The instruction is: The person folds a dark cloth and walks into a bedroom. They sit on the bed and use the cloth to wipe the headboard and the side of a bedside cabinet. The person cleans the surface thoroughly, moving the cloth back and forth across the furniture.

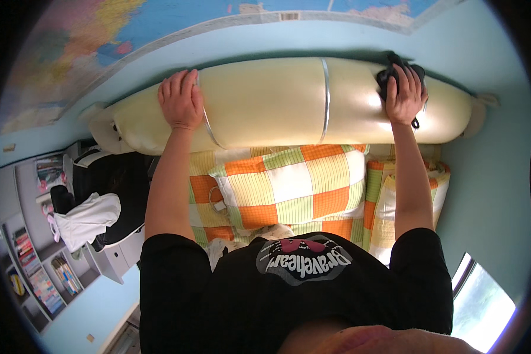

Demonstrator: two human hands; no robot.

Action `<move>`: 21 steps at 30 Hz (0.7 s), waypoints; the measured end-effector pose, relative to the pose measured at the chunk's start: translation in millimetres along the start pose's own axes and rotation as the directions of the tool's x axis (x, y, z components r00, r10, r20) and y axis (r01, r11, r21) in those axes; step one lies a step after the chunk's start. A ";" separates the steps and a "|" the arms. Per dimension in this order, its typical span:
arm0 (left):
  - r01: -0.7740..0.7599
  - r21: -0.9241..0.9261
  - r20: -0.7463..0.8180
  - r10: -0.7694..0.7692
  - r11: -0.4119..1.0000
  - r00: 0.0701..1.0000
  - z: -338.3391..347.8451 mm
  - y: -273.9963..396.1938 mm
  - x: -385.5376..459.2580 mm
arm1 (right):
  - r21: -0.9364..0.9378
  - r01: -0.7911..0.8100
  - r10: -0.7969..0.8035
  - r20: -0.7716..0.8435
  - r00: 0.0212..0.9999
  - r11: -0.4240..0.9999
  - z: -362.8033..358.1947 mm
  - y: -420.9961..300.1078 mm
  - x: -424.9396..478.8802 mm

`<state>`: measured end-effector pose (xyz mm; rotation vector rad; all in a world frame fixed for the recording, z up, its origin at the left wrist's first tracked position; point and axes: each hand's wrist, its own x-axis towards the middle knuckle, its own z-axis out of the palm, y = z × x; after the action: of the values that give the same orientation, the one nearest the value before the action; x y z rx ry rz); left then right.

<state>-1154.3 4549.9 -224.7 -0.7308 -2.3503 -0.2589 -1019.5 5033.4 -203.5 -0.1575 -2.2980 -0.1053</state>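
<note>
A long, padded headboard with a shiny cream cover and thin silvery bands runs along the wall before me. On its left part rests my left hand, fingers together over the upper edge and holding nothing that I can see. Farther right, my right hand is closed around a bunched black item, perhaps a cloth or a strap, pressed to the cover. Below the headboard lies a pillow in orange, green and white checks. A folded quilt of similar pattern is by my right forearm.
A white plug or adapter with a cord lies left of the pillow. At the left are a black surface with a white cloth on it and shelves of books. A map hangs above; a window is at lower right.
</note>
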 end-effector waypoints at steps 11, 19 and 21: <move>0.029 -0.029 -0.001 -0.029 0.999 1.000 0.0 -1.8 0.6 | -0.005 0.018 -0.018 -0.003 1.000 1.000 1.1 -0.7 -1.8; 0.064 -0.066 -0.033 -0.066 0.996 0.997 -2.2 3.3 0.9 | -0.057 0.050 -0.050 0.006 0.999 0.997 4.7 5.2 -4.8; 0.064 -0.076 -0.041 -0.067 0.995 0.997 -3.9 2.1 -0.5 | -0.087 0.039 -0.037 0.026 0.999 0.995 7.0 6.4 -7.6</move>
<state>-1150.7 4550.1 -222.1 -0.6777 -2.3362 -0.3897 -1018.6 5040.0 -213.6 -0.1607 -2.3225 -0.2250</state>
